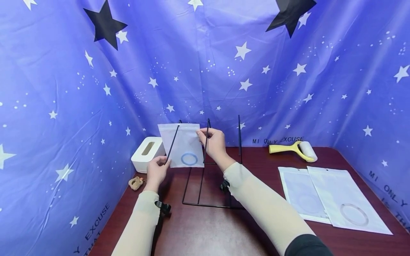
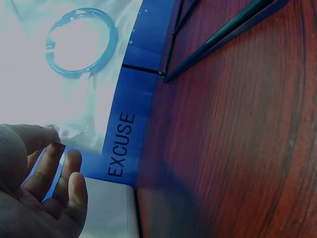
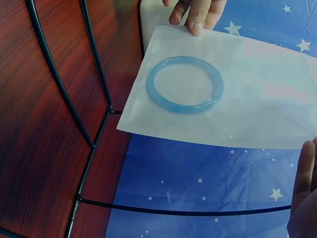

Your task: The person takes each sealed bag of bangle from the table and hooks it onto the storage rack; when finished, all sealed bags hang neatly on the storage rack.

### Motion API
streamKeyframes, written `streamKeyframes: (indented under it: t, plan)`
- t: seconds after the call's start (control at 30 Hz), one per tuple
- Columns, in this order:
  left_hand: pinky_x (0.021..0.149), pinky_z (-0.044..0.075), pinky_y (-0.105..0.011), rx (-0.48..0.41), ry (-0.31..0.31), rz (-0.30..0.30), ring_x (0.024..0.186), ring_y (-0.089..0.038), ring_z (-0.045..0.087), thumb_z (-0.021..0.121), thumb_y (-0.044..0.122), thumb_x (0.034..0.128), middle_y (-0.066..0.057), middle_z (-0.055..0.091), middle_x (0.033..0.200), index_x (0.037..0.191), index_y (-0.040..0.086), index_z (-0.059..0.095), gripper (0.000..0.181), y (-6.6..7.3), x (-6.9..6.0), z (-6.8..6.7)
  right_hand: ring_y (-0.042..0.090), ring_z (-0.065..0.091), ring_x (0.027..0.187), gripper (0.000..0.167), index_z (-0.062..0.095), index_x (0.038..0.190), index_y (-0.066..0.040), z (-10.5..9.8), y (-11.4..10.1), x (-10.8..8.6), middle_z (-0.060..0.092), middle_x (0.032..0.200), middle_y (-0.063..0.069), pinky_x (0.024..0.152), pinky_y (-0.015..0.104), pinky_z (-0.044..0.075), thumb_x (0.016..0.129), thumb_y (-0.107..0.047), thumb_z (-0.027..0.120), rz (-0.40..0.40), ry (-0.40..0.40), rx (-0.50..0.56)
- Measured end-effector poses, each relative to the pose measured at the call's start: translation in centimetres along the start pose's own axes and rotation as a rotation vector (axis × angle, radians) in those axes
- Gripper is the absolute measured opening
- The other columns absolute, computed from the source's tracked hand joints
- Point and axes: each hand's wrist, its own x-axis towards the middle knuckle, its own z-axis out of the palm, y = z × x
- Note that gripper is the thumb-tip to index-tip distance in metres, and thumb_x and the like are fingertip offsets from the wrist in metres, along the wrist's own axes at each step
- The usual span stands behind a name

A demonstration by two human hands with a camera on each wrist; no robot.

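Observation:
A white zip bag hangs upright between my two hands, with a blue ring-shaped bangle showing in its lower part. My left hand pinches the bag's lower left corner between thumb and finger. At the upper right edge, near the zip strip, my right hand pinches the bag. A black wire rack stands around the bag; one slanting prong crosses in front of it in the head view. Whether the bag touches the rack's wires cannot be told.
A white tissue box and a small brown plush charm are at the left. Two more white bags lie overlapping on the right, the upper one with a pale ring inside. Behind them rests a yellow-handled lint roller. Starry blue cloth surrounds the table.

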Motion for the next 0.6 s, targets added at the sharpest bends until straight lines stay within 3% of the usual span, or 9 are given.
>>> streamKeyframes:
  t: [0.43, 0.6]
  plan:
    - [0.089, 0.047, -0.039, -0.015, -0.004, -0.015, 0.095, -0.028, 0.067, 0.08, 0.019, 0.0949, -0.015, 0.076, 0.099, 0.107, 0.003, 0.077, 0.021, -0.59, 0.25, -0.14, 0.026, 0.076, 0.067, 0.023, 0.082, 0.101, -0.007, -0.28, -0.09, -0.16, 0.076, 0.078, 0.006, 0.061, 0.034, 0.061, 0.095, -0.03, 0.079, -0.005, -0.036, 0.011]
    - [0.09, 0.047, -0.04, 0.038, -0.021, -0.015, 0.096, -0.029, 0.067, 0.079, 0.025, 0.0958, -0.015, 0.076, 0.1, 0.108, 0.002, 0.077, 0.026, -0.52, 0.09, -0.46, 0.027, 0.076, 0.069, 0.021, 0.082, 0.103, -0.008, -0.37, -0.01, -0.26, 0.077, 0.08, 0.005, 0.065, 0.045, 0.062, 0.097, -0.028, 0.079, -0.01, -0.05, 0.012]
